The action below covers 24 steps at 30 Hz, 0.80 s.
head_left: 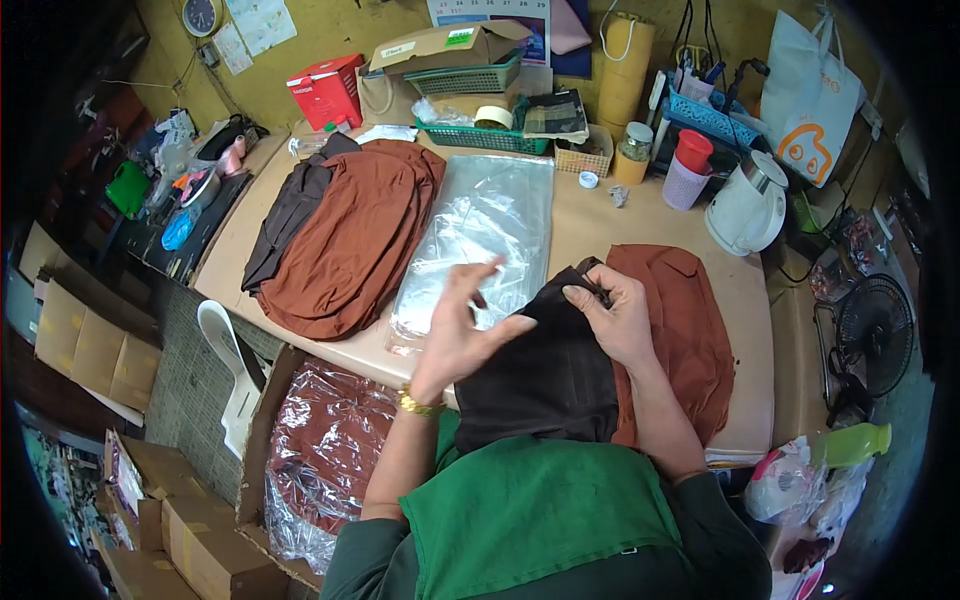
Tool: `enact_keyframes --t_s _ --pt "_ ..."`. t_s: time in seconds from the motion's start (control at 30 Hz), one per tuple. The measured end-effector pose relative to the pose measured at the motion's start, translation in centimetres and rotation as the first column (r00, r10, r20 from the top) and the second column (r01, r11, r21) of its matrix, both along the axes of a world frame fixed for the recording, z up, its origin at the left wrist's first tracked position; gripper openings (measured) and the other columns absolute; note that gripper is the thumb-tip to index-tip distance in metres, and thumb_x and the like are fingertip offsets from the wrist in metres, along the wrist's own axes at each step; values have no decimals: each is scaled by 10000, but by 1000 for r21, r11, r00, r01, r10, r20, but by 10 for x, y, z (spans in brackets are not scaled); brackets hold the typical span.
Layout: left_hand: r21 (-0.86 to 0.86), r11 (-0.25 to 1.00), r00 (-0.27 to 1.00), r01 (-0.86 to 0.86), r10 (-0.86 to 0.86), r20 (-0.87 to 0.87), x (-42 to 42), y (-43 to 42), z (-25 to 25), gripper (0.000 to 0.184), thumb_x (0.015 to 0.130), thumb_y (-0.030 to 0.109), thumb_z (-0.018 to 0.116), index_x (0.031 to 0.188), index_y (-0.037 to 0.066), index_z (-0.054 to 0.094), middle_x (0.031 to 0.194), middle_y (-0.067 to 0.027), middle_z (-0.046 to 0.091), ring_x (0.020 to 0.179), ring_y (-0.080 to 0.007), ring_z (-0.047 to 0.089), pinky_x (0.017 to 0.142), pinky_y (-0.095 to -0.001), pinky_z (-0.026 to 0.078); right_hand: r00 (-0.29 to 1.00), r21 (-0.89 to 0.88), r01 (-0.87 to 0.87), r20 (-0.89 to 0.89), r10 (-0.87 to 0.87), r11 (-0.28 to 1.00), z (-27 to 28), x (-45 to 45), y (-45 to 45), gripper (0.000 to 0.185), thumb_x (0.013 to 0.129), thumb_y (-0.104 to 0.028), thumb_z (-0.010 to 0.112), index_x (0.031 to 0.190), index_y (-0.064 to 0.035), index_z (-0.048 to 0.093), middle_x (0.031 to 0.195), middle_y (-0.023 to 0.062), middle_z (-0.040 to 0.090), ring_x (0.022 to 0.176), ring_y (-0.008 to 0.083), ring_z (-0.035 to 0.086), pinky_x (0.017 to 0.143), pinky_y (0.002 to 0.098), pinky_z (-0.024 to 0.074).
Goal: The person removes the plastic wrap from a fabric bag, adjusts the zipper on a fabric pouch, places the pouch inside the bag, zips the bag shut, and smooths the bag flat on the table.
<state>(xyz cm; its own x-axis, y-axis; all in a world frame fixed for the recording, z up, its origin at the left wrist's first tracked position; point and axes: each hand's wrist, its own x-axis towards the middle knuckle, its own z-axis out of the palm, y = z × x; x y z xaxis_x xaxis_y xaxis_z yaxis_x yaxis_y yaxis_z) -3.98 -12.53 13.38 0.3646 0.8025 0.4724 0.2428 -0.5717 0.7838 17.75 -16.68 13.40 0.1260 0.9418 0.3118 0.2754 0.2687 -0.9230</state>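
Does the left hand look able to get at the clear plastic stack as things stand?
Probably yes: the left hand is open, with nothing in it, right by the clear plastic stack, whose far part lies uncovered. The right hand pinches the dark cloth off to the side.

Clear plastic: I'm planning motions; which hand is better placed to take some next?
Left, I'd judge: the left hand is open near the clear plastic, while the right hand pinches the dark cloth.

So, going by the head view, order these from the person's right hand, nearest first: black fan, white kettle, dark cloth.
1. Dark cloth, pinched in the right hand.
2. White kettle, ahead and to the right.
3. Black fan, farther out on the right.
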Motion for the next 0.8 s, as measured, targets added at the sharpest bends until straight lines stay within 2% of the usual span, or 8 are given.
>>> enact_keyframes --t_s 0.1,0.23,0.3,0.47,0.63,0.7,0.77,0.8 --pt "-194 978 996 72 -79 -29 10 4 -13 264 790 124 798 1013 7 718 834 -28 617 723 -97 532 648 -240 438 1000 47 -16 -1 16 999 -3 0 1 200 896 -109 691 752 -31 576 670 -78 481 630 13 383 563 216 305" --pt "-274 957 994 94 -78 70 6 3 -13 138 846 85 743 938 -17 729 689 2 600 640 -76 529 603 -226 429 998 96 38 40 -42 995 -3 8 1 234 888 -140 705 752 -2 573 613 -31 505 585 29 420 527 235 341" --pt "-547 827 979 127 -17 202 2 2 -11 143 874 85 719 969 -21 726 697 13 617 590 -47 511 553 -209 409 998 81 43 43 -46 996 2 8 0 236 887 -143 707 751 -2 574 613 -32 502 585 29 419 526 237 340" --pt "-369 927 956 -70 168 242 -10 4 -17 260 961 168 613 762 2 638 671 20 591 564 -38 458 526 -200 359 998 80 63 -3 -62 995 2 15 5 255 891 -167 706 743 -5 575 609 -44 495 584 26 408 521 234 323" --pt "-212 973 846 -90 187 499 -25 16 -29 237 937 225 642 896 -7 665 715 13 566 639 -78 461 585 -213 371 999 87 52 -17 -51 995 6 15 6 257 895 -171 702 741 -6 579 610 -52 489 584 19 400 519 230 314" --pt "41 982 975 -185 178 134 -6 3 -10 284 857 229 731 1046 21 688 821 -19 599 693 -114 490 607 -231 395 999 85 37 -22 -35 996 5 12 6 256 896 -171 700 742 -5 580 612 -54 489 585 17 398 519 229 312" --pt "18 997 995 -76 75 72 5 -2 -7 380 767 190 799 1109 58 701 926 -40 616 725 -140 510 607 -248 417 999 90 23 -27 -20 996 3 10 7 254 898 -171 698 746 -3 583 618 -54 493 590 16 401 523 228 314" --pt "-27 1000 999 0 1 50 3 3 -19 272 769 128 798 1007 25 718 845 -45 628 707 -119 532 614 -249 435 999 90 22 -27 -19 996 3 9 7 254 898 -171 698 746 -3 583 618 -54 493 590 16 401 523 228 314"
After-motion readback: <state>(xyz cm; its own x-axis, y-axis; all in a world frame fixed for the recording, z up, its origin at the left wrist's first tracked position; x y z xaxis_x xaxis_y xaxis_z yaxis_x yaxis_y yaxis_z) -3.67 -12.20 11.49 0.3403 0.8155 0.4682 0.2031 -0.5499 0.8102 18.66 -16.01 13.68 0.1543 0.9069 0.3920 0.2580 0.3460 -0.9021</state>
